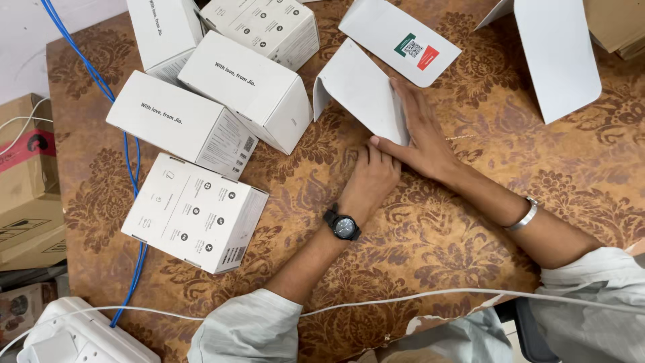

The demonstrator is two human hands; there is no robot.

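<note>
Currently the right hand [420, 138] lies flat, fingers together, pinning the flat white carton blank [359, 94]; the left hand [369, 180] rests just below it, fingers curled, gripping nothing. Recommend firm palm pressure along the crease. Four assembled boxes [245, 91] stand left of the hands.
</note>
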